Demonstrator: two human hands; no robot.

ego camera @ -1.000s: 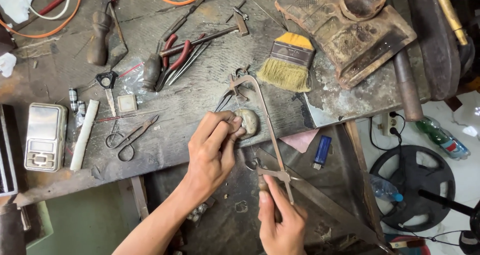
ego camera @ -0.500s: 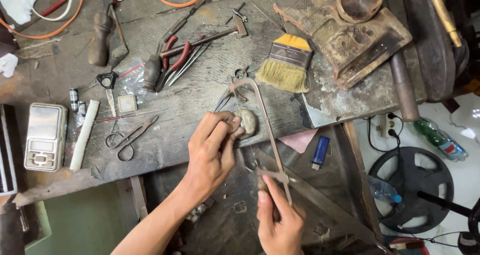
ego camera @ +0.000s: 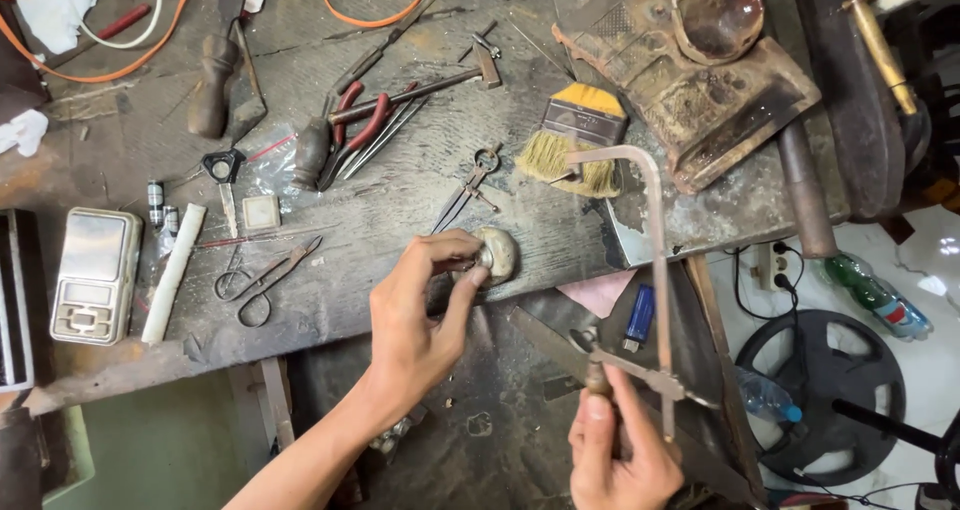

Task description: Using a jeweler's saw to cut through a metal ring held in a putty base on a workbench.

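The left hand point(ego camera: 420, 315) reaches up from six o'clock to the front edge of the counter point(ego camera: 330, 300), its fingers point(ego camera: 462, 300) pinching a small metal piece point(ego camera: 470, 264) against a rounded, pale bench peg point(ego camera: 497, 253) that sits at the counter's edge near the middle of the view. What the small piece is cannot be told; it is mostly hidden by the fingertips. The right hand point(ego camera: 620, 450), at five o'clock, has its fingers wrapped tight around the handle of a jeweller's saw point(ego camera: 655, 270), whose frame rises toward one o'clock, well apart from the peg and just in front of a yellow-handled brush point(ego camera: 575, 135). A blue lighter point(ego camera: 640, 315) lies just left of the saw frame. At nine o'clock from the left hand lie small scissors point(ego camera: 262, 280), a white stick point(ego camera: 173, 273) and a pocket scale point(ego camera: 95, 273). Red-handled pliers point(ego camera: 360, 130) and a small hammer point(ego camera: 430, 85) lie toward twelve o'clock.
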